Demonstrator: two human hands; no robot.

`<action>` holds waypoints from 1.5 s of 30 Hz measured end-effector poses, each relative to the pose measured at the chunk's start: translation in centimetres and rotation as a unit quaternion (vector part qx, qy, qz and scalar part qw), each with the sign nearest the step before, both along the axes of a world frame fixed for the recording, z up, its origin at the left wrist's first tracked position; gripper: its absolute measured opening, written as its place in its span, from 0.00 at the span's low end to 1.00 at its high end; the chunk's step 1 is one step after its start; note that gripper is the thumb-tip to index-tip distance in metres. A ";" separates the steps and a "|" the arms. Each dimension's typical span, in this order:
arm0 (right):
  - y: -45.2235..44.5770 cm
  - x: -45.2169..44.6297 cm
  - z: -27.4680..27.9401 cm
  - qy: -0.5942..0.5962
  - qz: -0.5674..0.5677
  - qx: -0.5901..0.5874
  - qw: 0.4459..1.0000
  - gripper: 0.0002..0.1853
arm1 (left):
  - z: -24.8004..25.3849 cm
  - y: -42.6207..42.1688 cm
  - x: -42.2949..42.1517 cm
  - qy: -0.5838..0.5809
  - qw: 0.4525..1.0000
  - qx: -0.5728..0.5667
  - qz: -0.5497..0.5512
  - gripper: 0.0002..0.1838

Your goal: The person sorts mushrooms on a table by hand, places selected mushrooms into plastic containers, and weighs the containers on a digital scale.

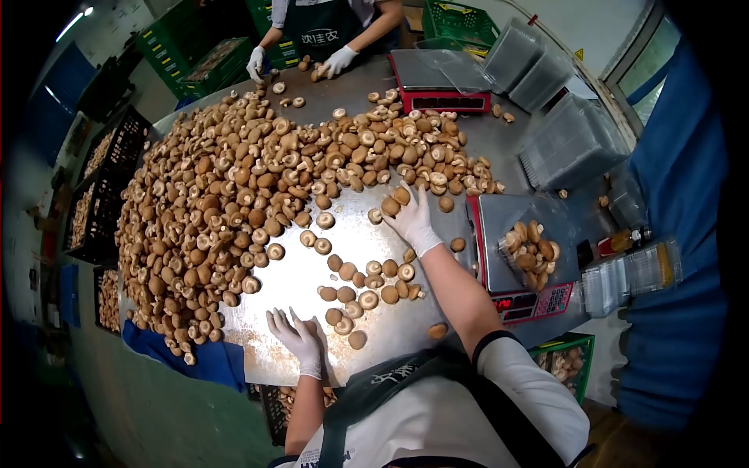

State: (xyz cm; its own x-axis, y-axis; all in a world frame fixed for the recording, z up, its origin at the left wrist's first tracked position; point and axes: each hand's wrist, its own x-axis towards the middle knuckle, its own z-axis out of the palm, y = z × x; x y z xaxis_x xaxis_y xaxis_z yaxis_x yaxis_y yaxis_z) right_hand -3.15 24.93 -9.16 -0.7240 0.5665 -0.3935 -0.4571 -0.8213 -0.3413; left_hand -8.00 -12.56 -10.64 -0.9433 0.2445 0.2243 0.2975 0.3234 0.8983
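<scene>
My right hand [414, 224], in a white glove, is closed around a couple of brown shiitake mushrooms [391, 206] at the near edge of a large mushroom pile [226, 187]. My left hand [296, 338], also gloved, rests low over the metal table [273, 304] with fingers spread and nothing in it. Between my hands lies a loose group of mushrooms [367, 299], some cap up and some stem up. To the right of my right forearm, a clear plastic tray of mushrooms [532, 256] sits on a red digital scale [499, 306] with a lit display.
Across the table a person with gloved hands [338, 61] handles mushrooms beside a second red scale [449, 101]. Stacked clear trays [573, 140] line the right side. Black crates of mushrooms [97, 187] stand at left, and a green crate [573, 359] is below right.
</scene>
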 end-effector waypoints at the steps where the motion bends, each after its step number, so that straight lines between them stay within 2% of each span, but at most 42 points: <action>1: 0.0 0.1 -0.9 -0.021 -0.010 0.005 1.000 0.42 | -0.1 0.0 0.0 -0.002 1.000 0.000 -0.004 0.31; 5: 0.1 1.8 -2.4 0.001 -0.007 -0.011 1.000 0.41 | -0.5 -0.3 -0.3 -0.004 1.000 -0.012 -0.010 0.31; 14: -0.4 3.0 -1.6 0.060 0.019 -0.005 0.998 0.38 | -0.7 -0.5 -0.3 0.030 0.998 -0.042 -0.027 0.32; 26: -0.7 4.6 3.8 0.097 0.012 0.047 0.994 0.43 | -0.5 -0.3 -0.3 0.031 0.998 -0.051 -0.033 0.33; 29: -0.3 4.2 6.4 0.153 0.010 0.063 0.986 0.43 | -0.3 -0.2 -0.3 0.034 0.997 -0.061 -0.035 0.33; 30: -0.6 4.1 8.5 0.164 -0.008 0.050 0.985 0.43 | -0.2 -0.3 -0.3 0.036 0.996 -0.068 -0.035 0.33; 32: 0.5 2.7 8.9 0.126 -0.027 0.007 0.992 0.43 | 0.0 -0.3 -0.2 0.024 0.997 -0.069 -0.032 0.33; 34: 1.1 1.5 8.1 0.103 -0.047 -0.021 0.993 0.41 | -0.4 -0.3 -0.3 0.018 0.998 -0.050 -0.038 0.31; 35: 1.2 1.2 7.2 0.120 -0.029 0.019 0.992 0.40 | -1.0 -0.5 -0.4 0.017 0.999 -0.031 -0.040 0.30; 37: 1.0 0.7 6.1 0.122 -0.043 0.024 0.991 0.38 | -0.5 -0.3 -0.5 0.024 0.998 -0.042 -0.033 0.31; 40: 0.6 0.9 5.4 0.100 -0.051 -0.044 0.993 0.38 | -0.3 -0.3 -0.3 0.026 0.998 -0.050 -0.029 0.32; 45: -0.2 1.7 5.2 0.094 -0.051 -0.061 0.992 0.37 | -0.2 -0.3 -0.3 0.026 0.997 -0.063 -0.029 0.32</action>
